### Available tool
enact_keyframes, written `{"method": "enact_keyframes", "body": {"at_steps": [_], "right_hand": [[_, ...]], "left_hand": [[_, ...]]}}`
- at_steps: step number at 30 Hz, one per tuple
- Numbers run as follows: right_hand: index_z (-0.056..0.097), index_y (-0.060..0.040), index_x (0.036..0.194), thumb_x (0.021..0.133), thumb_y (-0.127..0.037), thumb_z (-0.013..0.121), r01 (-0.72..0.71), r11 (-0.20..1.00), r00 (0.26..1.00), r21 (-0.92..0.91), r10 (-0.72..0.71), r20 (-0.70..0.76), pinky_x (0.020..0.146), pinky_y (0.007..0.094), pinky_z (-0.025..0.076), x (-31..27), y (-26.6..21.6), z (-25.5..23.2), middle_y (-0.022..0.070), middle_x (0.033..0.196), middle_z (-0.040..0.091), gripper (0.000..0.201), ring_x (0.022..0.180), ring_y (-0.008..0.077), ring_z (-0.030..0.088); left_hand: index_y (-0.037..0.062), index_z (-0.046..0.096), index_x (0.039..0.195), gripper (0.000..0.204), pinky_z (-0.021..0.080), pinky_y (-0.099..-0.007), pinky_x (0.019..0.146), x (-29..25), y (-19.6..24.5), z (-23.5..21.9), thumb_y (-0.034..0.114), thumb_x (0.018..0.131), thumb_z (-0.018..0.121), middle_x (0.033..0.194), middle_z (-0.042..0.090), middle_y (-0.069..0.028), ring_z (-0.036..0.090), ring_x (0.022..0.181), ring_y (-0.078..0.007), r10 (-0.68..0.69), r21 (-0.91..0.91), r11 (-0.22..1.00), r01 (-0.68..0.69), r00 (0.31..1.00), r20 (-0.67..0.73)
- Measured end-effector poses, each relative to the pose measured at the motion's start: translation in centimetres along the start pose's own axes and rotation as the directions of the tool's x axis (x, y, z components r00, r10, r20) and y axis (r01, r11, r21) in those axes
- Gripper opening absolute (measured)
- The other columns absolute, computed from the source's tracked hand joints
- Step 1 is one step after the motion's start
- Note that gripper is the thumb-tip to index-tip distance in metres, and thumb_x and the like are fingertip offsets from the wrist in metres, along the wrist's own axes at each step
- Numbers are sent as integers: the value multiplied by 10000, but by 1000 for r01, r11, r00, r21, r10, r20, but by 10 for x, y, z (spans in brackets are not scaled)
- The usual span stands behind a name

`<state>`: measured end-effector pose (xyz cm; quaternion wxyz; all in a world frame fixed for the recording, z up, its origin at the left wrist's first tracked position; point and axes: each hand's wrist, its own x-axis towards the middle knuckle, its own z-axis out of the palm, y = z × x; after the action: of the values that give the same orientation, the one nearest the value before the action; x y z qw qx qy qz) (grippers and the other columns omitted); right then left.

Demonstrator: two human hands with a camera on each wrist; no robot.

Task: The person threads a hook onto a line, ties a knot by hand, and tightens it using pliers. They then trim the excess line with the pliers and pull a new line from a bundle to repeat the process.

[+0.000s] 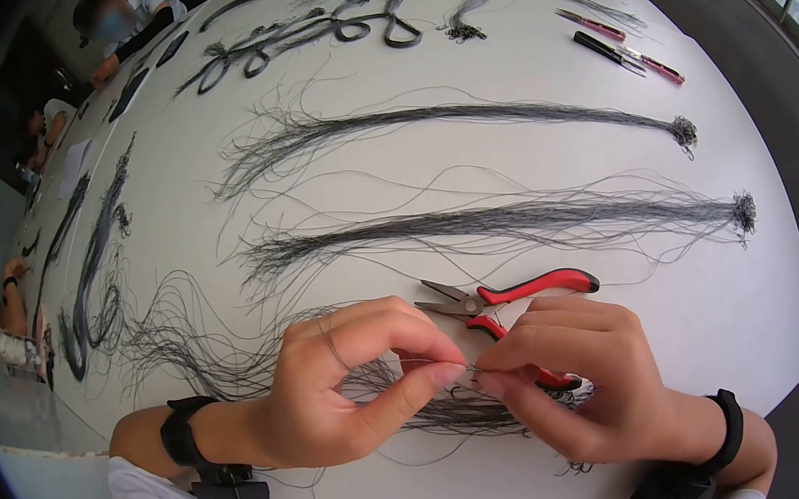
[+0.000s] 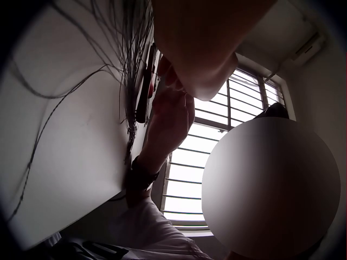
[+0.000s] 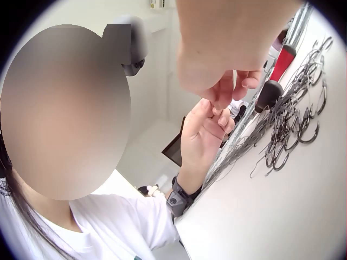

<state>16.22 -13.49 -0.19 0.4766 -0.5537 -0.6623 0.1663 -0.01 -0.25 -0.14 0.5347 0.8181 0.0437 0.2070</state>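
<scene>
I have the line just below the middle of the head frame, strung between two pinches. My left hand nips it between thumb and forefinger, with some of it lying across the bent fingers. My right hand pinches from the other side, thumb against forefinger, the tips nearly meeting those of the left. A small dark bit shows at the right fingertips, too small for me to name.

I judge the line to be next to weightless, thin and springy rather than limp: loose strands in the bundle beneath my hands bow out in wide curves. It probably won't break easily, but it could kink, and being so fine and smooth it may roll or slide out of a soft pinch. I'd take it with the pads close to the working point and leave only a short length between them, to stop it springing.

The hooks, right of centre in the right wrist frame, look hard and stiff, and their bends could snag neighbours or prick skin. I'd grip one by its straight shank, clear of the point, and draw it out slowly. The pliers lie on the table behind my right hand, jaws apart; I'd lift them by the red handles.
</scene>
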Motion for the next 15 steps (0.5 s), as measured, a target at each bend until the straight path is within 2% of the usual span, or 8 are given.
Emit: {"method": "enact_keyframes", "body": {"at_steps": [1,2,4,10,15], "right_hand": [[604,-22,773,736,-11,587,-75,993,997,94,73,17,453,267,391,0,-1,0,44,660,598,42,517,158,525],[604,-22,773,736,-11,587,-75,993,997,94,74,17,453,267,391,0,-2,-1,44,660,598,42,517,158,525],[615,-22,779,740,-6,567,-229,953,972,199,213,97,457,239,378,-1,-4,-4,35,657,603,64,519,118,506],[624,-21,785,758,-27,551,-328,898,942,293,288,174,457,219,346,-2,-3,-5,16,651,599,78,514,86,458],[626,-21,787,765,-29,548,-345,888,935,304,297,194,459,222,343,-1,-4,-5,15,646,595,82,514,82,446]], "left_hand": [[-38,591,867,90,461,-260,655,0,0,0,-80,787,590,818,599,-120,580,711,-167,-7,-5,1000,7,1000,1],[-38,591,867,90,461,-260,655,1,1,0,-80,787,590,818,599,-120,580,711,-167,-8,-6,1000,8,1000,1],[-38,600,862,101,463,-261,655,2,1,0,-89,775,593,807,605,-119,582,710,-169,16,27,1000,-16,1000,14],[-31,610,850,135,461,-249,649,3,2,0,-105,738,601,792,615,-119,590,704,-170,72,93,993,-74,997,24],[-25,613,845,143,464,-244,625,4,1,1,-106,728,608,787,619,-114,595,688,-168,96,111,989,-99,995,30]]}}
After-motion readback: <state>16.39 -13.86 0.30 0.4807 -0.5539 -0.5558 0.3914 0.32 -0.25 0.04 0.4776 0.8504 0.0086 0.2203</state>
